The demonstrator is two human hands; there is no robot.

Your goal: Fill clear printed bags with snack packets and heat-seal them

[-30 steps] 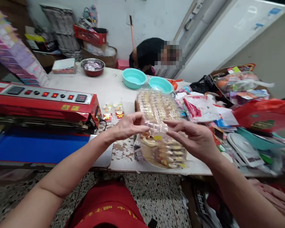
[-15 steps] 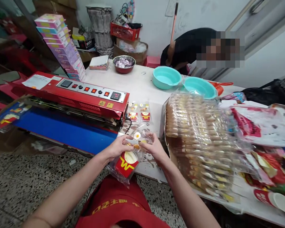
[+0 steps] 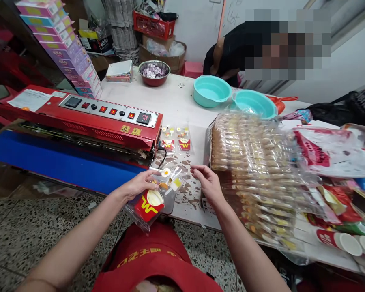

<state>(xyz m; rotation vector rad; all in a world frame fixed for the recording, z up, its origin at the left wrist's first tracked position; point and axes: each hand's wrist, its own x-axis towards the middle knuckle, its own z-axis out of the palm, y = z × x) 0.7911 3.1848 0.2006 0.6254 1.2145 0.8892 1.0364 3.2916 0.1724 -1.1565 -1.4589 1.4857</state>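
Note:
My left hand [image 3: 140,183] grips the upper left edge of a clear plastic bag [image 3: 149,204] near the table's front edge. Inside the bag show a red carton with a yellow mark, a fried-egg piece and other small pieces. My right hand [image 3: 207,181] is raised to the right of the bag, apart from it, its thumb and fingers slightly parted with nothing seen between them. Two similar flat bags [image 3: 184,142] lie on the table behind. To the left is a red machine [image 3: 109,125] with a blue belt [image 3: 63,168].
A box packed with many filled bags [image 3: 252,162] stands right of my right hand. Two turquoise basins [image 3: 212,92] and a metal bowl [image 3: 154,72] are further back. Paper cups [image 3: 349,244] lie at the right. Behind the table a person [image 3: 228,56] bends over.
My right hand has let go of the bag and moved right. My left hand and the bag have shifted left. The view has also shifted slightly.

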